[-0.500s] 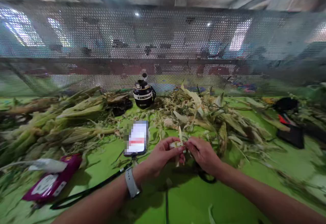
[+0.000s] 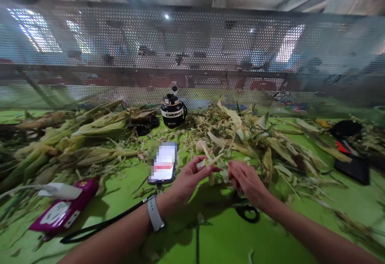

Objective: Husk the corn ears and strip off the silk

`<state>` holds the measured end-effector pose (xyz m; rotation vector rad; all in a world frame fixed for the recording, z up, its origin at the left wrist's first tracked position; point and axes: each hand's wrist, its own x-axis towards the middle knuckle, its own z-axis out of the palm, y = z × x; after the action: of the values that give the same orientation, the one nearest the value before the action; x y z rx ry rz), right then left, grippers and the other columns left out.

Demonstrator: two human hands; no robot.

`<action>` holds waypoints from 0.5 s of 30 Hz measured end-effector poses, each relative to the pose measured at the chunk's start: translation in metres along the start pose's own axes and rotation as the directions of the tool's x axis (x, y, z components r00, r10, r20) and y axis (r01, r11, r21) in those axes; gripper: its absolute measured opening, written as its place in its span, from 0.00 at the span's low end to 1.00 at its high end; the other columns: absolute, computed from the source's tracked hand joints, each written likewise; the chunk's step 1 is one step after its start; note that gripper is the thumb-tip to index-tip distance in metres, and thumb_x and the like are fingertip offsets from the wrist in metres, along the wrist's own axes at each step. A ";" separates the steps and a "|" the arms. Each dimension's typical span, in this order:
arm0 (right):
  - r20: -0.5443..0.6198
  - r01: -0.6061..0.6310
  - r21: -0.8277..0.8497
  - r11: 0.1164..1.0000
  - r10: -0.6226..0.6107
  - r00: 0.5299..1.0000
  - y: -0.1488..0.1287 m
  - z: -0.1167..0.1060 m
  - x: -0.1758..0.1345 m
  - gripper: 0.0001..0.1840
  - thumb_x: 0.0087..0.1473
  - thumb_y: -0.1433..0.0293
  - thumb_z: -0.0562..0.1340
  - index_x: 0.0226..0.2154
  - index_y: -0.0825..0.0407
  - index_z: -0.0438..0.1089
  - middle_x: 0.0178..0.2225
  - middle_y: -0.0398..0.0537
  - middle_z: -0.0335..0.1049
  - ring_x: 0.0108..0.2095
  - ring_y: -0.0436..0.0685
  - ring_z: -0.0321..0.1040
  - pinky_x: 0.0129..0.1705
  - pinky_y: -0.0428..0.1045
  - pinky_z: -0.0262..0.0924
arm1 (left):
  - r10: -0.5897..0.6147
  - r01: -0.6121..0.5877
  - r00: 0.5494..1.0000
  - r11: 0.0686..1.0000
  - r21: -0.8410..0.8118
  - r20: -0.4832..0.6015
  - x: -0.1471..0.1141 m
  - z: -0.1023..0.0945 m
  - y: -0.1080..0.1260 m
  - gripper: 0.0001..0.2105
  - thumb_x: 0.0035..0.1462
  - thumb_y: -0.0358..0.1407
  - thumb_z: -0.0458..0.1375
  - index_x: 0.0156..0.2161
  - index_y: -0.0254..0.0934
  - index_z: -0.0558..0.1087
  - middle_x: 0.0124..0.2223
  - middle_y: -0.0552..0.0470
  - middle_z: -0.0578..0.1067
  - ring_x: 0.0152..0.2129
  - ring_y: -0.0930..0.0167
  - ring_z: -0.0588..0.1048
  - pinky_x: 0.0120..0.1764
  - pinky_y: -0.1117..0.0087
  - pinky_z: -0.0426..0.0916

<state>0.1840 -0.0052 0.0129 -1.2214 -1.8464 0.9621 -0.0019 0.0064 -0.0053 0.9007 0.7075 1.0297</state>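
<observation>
Two hands in close: left hand (image 2: 192, 176) clamped on pale husk strip (image 2: 215, 160), right hand (image 2: 248, 180) just beside.
Strip is above the green table (image 2: 228, 244), in the left thumb-finger pinch. Right fingers curl; can't tell if they hold anything. I'd pinch close to the working end, go light, and mind the black ring handle (image 2: 240, 211) below.

Cannot see into the curled right hand (image 2: 247, 180) at four o'clock from centre, nor the part of the pale strip (image 2: 215, 160) covered by the left hand (image 2: 191, 177) at five. Cannot follow the white cable (image 2: 21, 189) past the left edge at eight, nor identify the blurred shapes (image 2: 180, 58) behind the perforated screen (image 2: 204, 63) at twelve.
</observation>
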 end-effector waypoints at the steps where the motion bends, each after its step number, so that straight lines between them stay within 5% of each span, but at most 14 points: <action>1: 0.080 -0.023 0.042 0.999 0.019 0.997 -0.001 0.004 -0.003 0.24 0.60 0.52 0.48 0.24 0.51 0.59 0.19 0.39 0.58 0.19 0.47 0.56 0.20 0.44 0.52 | 0.011 -0.012 1.000 1.000 -0.014 -0.025 0.000 0.001 -0.001 0.23 0.43 0.40 0.68 0.43 0.37 0.66 0.34 0.50 0.79 0.31 0.72 0.76 0.35 0.72 0.66; 4: 0.242 -0.082 0.129 0.988 0.049 0.969 -0.001 0.016 -0.010 0.21 0.57 0.51 0.54 0.29 0.53 0.63 0.24 0.41 0.62 0.20 0.47 0.61 0.20 0.44 0.57 | -0.006 0.004 0.999 0.999 -0.044 -0.033 -0.002 0.006 -0.004 0.24 0.41 0.40 0.70 0.43 0.37 0.66 0.34 0.50 0.79 0.31 0.71 0.76 0.37 0.71 0.67; 15: 0.334 -0.250 0.247 0.936 0.160 0.929 0.005 0.020 -0.007 0.23 0.56 0.49 0.54 0.28 0.53 0.62 0.18 0.39 0.65 0.16 0.45 0.60 0.19 0.42 0.56 | 0.059 -0.057 0.997 0.997 0.047 -0.050 0.009 -0.003 0.024 0.18 0.40 0.39 0.70 0.34 0.35 0.69 0.27 0.53 0.77 0.33 0.70 0.76 0.39 0.70 0.65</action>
<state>0.1707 -0.0147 -0.0020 -1.1500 -1.7489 1.5583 -0.0109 0.0213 0.0134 0.9421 0.7540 1.0945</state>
